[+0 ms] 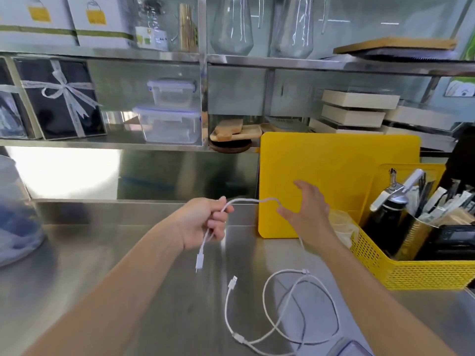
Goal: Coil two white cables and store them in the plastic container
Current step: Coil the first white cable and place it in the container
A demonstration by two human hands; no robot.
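My left hand (205, 222) is closed around a white cable (246, 200) above the steel counter; one plug end (199, 262) dangles below the fist. The cable arcs right to my right hand (305, 209), whose fingers are spread, the cable passing by the thumb. From there it drops to the counter. A second white cable (280, 322) lies on the counter in loose loops, its USB plug (232, 281) pointing away from me. A corner of a clear plastic container with a blue-edged lid (347, 348) shows at the bottom edge.
A yellow cutting board (334, 160) leans against the back wall. To the right stands a yellow perforated basket (416, 273) with a bottle and utensils. Shelves behind hold lidded plastic boxes (169, 124), gift boxes and glass jugs. A blurred plastic tub (18, 217) sits at left.
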